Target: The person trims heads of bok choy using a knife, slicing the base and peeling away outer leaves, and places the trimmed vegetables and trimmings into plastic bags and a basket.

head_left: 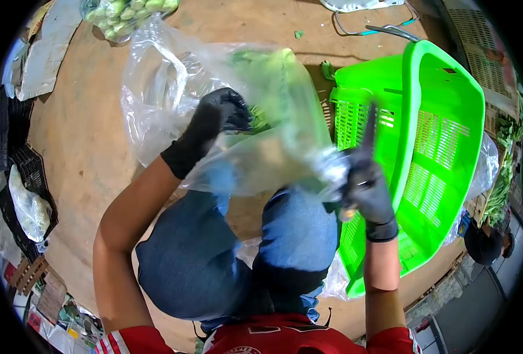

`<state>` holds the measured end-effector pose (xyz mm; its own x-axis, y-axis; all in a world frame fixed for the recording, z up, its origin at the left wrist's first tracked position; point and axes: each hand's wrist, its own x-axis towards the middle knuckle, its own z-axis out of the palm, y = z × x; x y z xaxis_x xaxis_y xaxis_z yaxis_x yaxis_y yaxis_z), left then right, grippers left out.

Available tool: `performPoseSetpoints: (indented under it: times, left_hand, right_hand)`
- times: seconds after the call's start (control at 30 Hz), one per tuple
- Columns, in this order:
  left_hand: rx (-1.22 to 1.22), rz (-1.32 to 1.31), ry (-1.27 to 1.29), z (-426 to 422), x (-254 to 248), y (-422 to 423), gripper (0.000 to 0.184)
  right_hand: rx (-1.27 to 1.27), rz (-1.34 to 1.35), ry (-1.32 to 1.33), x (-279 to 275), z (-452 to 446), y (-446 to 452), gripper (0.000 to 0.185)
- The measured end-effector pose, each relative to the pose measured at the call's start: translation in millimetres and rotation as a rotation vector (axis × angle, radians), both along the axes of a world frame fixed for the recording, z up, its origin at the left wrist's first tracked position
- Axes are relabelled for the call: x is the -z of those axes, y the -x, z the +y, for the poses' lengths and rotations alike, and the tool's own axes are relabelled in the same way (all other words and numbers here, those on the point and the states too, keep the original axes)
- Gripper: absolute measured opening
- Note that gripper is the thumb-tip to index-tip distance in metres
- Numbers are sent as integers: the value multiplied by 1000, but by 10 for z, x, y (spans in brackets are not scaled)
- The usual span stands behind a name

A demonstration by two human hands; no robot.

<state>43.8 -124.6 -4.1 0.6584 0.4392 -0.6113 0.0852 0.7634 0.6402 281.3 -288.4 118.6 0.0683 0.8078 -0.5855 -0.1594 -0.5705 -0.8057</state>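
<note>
A large clear plastic bag [149,112] with leafy green vegetables [261,65] inside is stretched out in front of my knees. My left hand [229,109], in a black glove, has curled fingers at the bag, beside the greens. The plastic partly covers what lies under those fingers. Also gloved in black, my right hand [367,186] is closed round a knife [369,133], its blade pointing away from me and blurred by motion. Bunched plastic from the bag touches the fingers of that hand.
A bright green basket [412,112] lies tipped close to my right hand. Another bag of green vegetables [128,15] is at the top left. Black crates [28,159] stand at the left, and a person [485,243] is at the far right. Leaf scraps [298,34] dot the brown floor.
</note>
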Motion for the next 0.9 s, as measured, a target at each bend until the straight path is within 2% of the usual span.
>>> performPoseSetpoints:
  times: [0.03, 0.07, 0.13, 0.23, 0.27, 0.33, 0.43, 0.47, 0.53, 0.57, 0.6, 0.63, 0.7, 0.77, 0.8, 0.9]
  left_hand:
    - [66, 167, -114, 24, 135, 66, 13]
    - [246, 188, -428, 40, 245, 55, 11]
    - [590, 212, -1055, 64, 455, -37, 10]
    - [729, 345, -1608, 110, 770, -574, 12]
    - [728, 115, -1584, 137, 1215, -781, 12]
    - [679, 60, -1555, 21, 1210, -1107, 15]
    - [711, 59, -1978, -270, 1641, -1173, 18]
    - [827, 234, -1851, -382, 1730, -1208, 20]
    - [757, 236, -1904, -433, 1717, -1218, 24]
    - [721, 238, -1929, -415, 1720, -1200, 25]
    - [708, 154, -1882, -370, 1740, -1157, 37]
    - [691, 184, -1801, -323, 1756, -1115, 41]
    - [685, 243, -1636, -223, 1381, -920, 52]
    - [401, 137, -1198, -22, 928, -559, 68]
    - [384, 180, -933, 81, 411, -433, 73]
    - [354, 104, -1060, 323, -563, 39, 78]
  right_hand:
    - [219, 97, 9, 10, -87, -122, 27]
    - [376, 76, 11, -72, -7, -107, 30]
    - [363, 128, -30, -164, 98, -212, 31]
    - [415, 92, -91, -250, 244, -179, 32]
    - [438, 68, -114, -272, 284, -173, 32]
    - [399, 49, -111, -300, 327, -190, 32]
    - [407, 9, -58, -352, 315, -157, 32]
    - [399, -10, -28, -358, 300, -163, 34]
    - [396, -61, -10, -362, 274, -196, 36]
    - [427, -69, -19, -410, 294, -176, 22]
    - [434, -74, -12, -408, 252, -198, 21]
    - [434, -77, -13, -396, 219, -234, 20]
    - [419, -101, -12, -423, 179, -274, 21]
    - [312, -102, 3, -400, 78, -354, 25]
    - [265, -99, 27, -416, 66, -338, 24]
    - [187, -83, 22, -400, 31, -229, 19]
